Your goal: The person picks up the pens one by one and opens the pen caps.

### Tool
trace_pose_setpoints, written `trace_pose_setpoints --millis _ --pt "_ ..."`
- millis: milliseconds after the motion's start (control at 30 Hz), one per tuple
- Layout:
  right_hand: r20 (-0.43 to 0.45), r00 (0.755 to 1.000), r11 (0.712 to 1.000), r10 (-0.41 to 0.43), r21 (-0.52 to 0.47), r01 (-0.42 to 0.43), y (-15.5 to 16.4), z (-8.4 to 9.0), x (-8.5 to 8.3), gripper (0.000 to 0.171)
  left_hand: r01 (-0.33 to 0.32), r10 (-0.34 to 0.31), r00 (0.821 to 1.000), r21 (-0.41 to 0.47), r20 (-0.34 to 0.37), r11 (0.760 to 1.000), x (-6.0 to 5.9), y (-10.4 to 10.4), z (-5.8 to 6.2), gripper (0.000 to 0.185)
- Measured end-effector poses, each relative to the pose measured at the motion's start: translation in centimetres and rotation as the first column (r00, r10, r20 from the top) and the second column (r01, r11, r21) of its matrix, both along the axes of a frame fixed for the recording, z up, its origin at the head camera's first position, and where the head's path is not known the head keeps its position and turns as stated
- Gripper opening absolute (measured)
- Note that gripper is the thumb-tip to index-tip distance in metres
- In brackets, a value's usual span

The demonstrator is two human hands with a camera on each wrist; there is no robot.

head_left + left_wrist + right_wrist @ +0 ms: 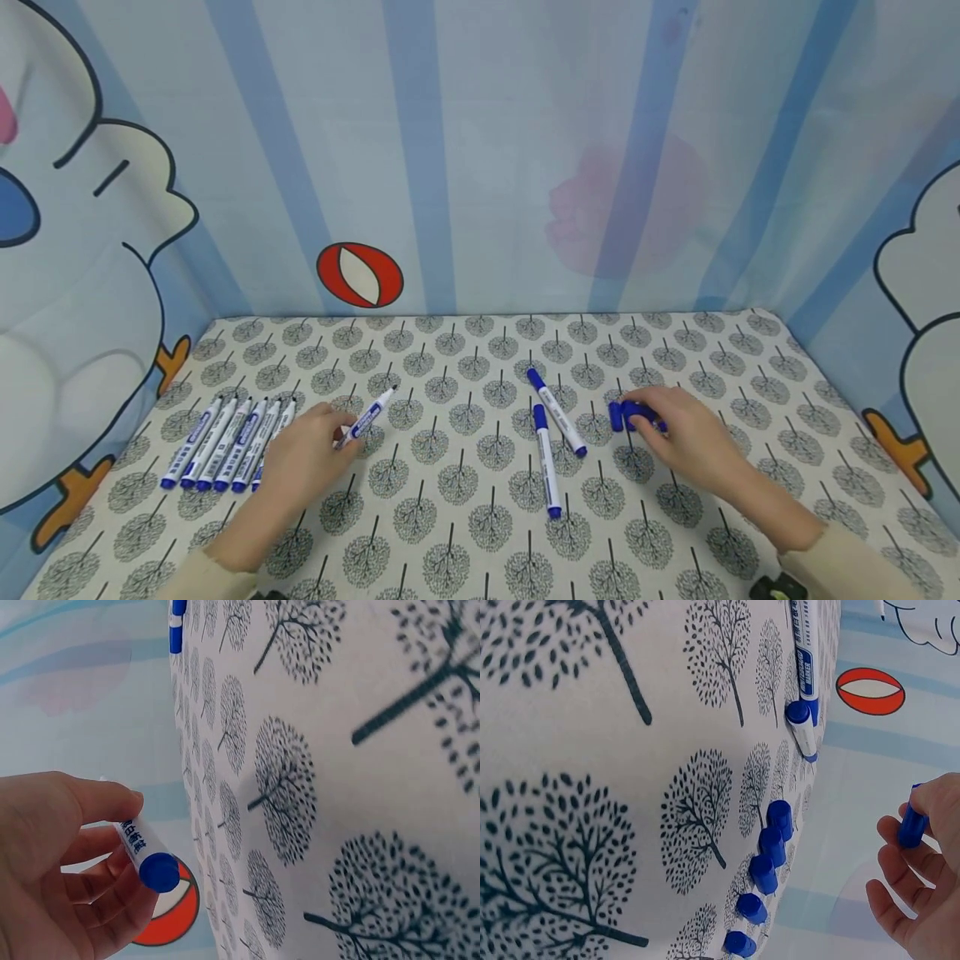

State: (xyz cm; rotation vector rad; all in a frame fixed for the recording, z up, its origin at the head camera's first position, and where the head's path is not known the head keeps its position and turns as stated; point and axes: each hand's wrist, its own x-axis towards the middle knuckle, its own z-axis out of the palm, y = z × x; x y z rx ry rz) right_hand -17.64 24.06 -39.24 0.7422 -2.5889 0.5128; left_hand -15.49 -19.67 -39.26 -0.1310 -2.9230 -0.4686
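Note:
My left hand (311, 446) pinches a whiteboard marker (367, 419) between thumb and fingers, its bare tip pointing away to the upper right. In the left wrist view the blue end plug (159, 872) of this marker faces the camera. On the right, my right hand (686, 429) holds a blue marker cap (913, 826) between thumb and fingers. Close by, several loose blue caps (763, 874) stand in a line on the cloth, partly hidden by the hand in the head view. Left of the left hand, several uncapped markers (217, 442) lie side by side, tips away.
Two markers with blue caps on, one nearer (547, 462) and one farther (555, 412), lie between the hands. A tree-patterned cloth (457, 517) covers the table. Behind it hangs a striped blue backdrop (495, 167) with cartoon figures.

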Motion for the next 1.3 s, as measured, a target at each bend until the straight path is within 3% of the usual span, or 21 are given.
trace_pose_setpoints --millis 267,500,733,1033,1300 --pt "-0.011 1.0 1.0 -0.011 -0.016 0.011 0.5 -0.1 -0.2 0.028 -0.03 0.029 0.999 0.022 0.033 0.999 0.2 -1.2 -0.1 0.035" --pt "-0.007 1.0 0.999 -0.027 -0.024 0.027 0.8 -0.2 -0.2 0.029 -0.055 0.055 0.998 0.022 -0.004 0.998 0.1 -2.5 -0.7 0.036" --pt "0.045 0.997 0.998 -0.056 -0.03 0.058 1.0 -0.3 -0.2 0.028 -0.11 0.108 0.992 0.042 0.061 0.993 0.2 -3.3 -0.9 0.035" --pt "0.043 0.997 0.997 -0.061 -0.04 0.063 1.5 -0.4 -0.4 0.028 -0.214 0.209 0.964 0.014 0.163 0.977 0.1 -4.5 -1.2 0.038" --pt "0.036 0.997 0.997 -0.069 -0.038 0.071 1.8 -0.4 -0.4 0.028 -0.256 0.254 0.944 -0.02 0.213 0.967 0.2 -5.1 -1.2 0.035"
